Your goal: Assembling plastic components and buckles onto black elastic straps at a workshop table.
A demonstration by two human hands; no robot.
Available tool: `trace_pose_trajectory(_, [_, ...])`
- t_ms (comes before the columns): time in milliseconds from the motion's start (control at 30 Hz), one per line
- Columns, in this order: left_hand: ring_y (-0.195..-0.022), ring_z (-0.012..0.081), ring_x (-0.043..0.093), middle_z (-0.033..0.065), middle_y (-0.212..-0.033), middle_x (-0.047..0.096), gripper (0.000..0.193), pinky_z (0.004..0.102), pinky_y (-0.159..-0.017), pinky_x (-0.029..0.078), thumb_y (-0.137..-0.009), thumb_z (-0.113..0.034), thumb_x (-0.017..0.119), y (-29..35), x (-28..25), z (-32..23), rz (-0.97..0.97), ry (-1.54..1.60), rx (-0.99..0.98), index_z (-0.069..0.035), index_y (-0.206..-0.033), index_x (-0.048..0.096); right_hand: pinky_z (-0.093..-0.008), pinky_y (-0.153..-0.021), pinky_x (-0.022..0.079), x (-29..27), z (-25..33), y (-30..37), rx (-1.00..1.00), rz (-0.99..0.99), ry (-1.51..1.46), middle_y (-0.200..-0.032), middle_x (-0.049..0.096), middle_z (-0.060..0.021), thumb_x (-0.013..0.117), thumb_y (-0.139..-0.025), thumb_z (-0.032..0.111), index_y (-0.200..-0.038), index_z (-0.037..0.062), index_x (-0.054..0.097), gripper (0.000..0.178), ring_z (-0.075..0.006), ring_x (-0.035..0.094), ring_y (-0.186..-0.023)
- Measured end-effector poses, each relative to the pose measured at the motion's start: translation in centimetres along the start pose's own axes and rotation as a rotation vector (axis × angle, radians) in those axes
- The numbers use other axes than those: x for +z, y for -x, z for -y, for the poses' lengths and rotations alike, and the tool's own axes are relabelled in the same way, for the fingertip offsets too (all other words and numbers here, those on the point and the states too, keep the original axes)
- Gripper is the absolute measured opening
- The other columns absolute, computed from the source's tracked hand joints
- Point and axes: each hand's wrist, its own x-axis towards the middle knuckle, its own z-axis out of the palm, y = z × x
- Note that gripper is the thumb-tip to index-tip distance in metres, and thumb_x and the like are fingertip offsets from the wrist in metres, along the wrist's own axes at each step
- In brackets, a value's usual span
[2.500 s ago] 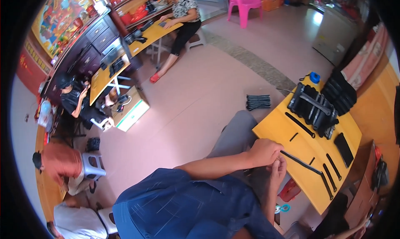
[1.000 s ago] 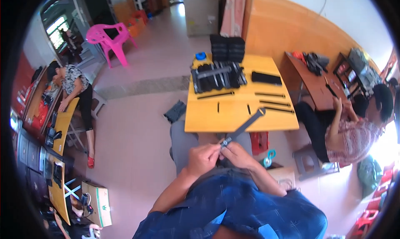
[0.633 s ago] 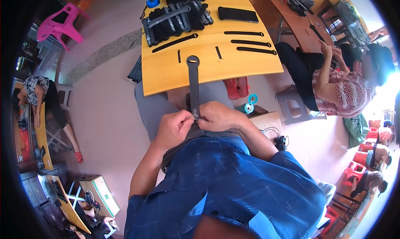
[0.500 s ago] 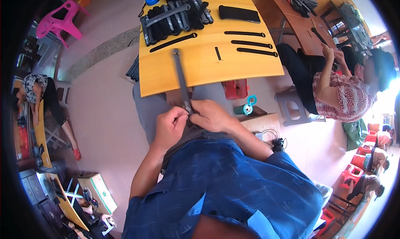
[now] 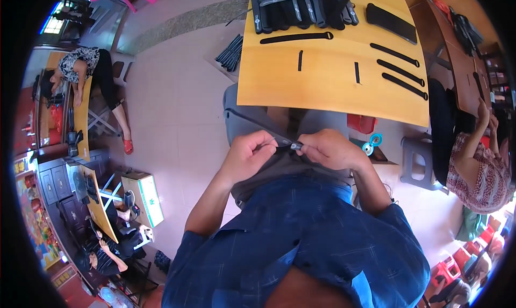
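Over my lap, a dark grey strap stretches from beside my left knee to my fingertips. Its near end has a small pale, shiny tip and sits pinched in the thumb and forefinger of my right hand. My left hand is closed, thumb against forefinger, right beside that end. A thin sliver shows at its fingertips, too small to name. On the yellow table ahead lie two short black strips, one on the left and one on the right.
A long black strap and several others on the right lie on the table, behind them a strap pile and a black flat case. An open turquoise bottle stands by my right knee. Other people sit or bend at both sides.
My view has swung left, so the table appears farther right. The grey strap has turned from pointing away over the table to lying leftward over my lap. The left short strip now shows.
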Motion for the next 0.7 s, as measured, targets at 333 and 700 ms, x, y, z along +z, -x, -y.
trace_pose_trajectory(333, [-0.057, 0.0304, 0.065, 0.0087, -0.066, 0.065, 0.036, 0.0381, -0.052, 0.05, -0.08, -0.034, 0.089, -0.5, 1.0, -1.0, -0.236, -0.707, 0.277, -0.009, -0.079, 0.064, -0.0546, -0.068, 0.049, 2.1, -0.2, -5.4, -0.129, -0.079, 0.055, -0.078, 0.067, -0.02, 0.059, -0.103, 0.036, -0.09, 0.0077, 0.064, 0.031, -0.0448, 0.066, -0.077])
trace_pose_trajectory(700, [-0.065, 0.0076, 0.056, -0.0011, -0.071, 0.062, 0.007, 0.0262, -0.058, 0.041, -0.086, -0.005, 0.068, 3.7, -10.0, 2.4, -0.383, 0.266, 0.217, -0.002, -0.08, 0.067, -0.0379, -0.06, 0.046, -8.3, 0.2, 0.2, -0.163, 0.031, 0.15, -0.064, 0.054, -0.0099, 0.055, -0.109, 0.04, -0.082, 0.0074, 0.054, 0.042, -0.0316, 0.058, -0.062])
